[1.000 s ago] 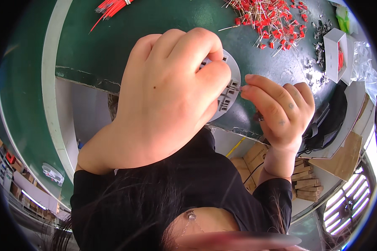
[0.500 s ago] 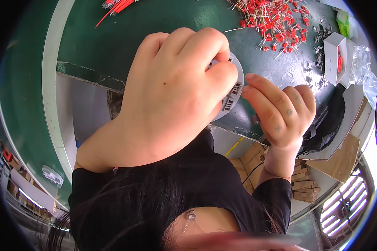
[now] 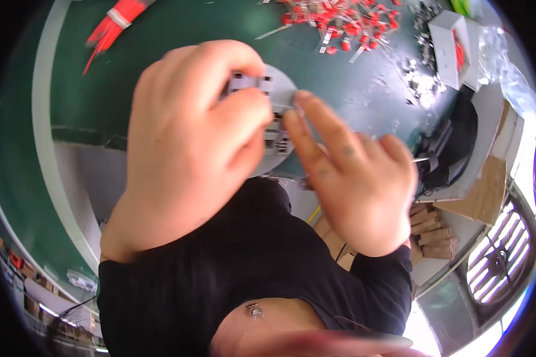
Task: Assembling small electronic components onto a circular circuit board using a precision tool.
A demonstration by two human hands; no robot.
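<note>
A round grey-white plate (image 3: 284, 87) carries rows of small dark-and-light slotted parts. It sits between my hands near the table's front edge. My left hand (image 3: 184, 131) is closed round its left side, thumb lying over the top face and index finger curled; the other fingertips are hidden. My right hand (image 3: 357, 172) reaches in from the right, blurred. Its index and middle fingers are stretched, their tips at the plate's right rim, while the other fingers bend. Its thumb is mostly hidden.
A heap of red components with wire leads (image 3: 345, 24) lies at the back of the green table (image 3: 220, 27). Bundled red wires (image 3: 116, 24) are at the far left. An open white box (image 3: 449, 50), clear plastic (image 3: 497, 59) and a black mesh bag (image 3: 455, 143) stand right.
The whole view has shifted. My right fingertips have moved from beside the plate onto its rim. My left hand has turned, uncovering more of the plate between thumb and index finger.
</note>
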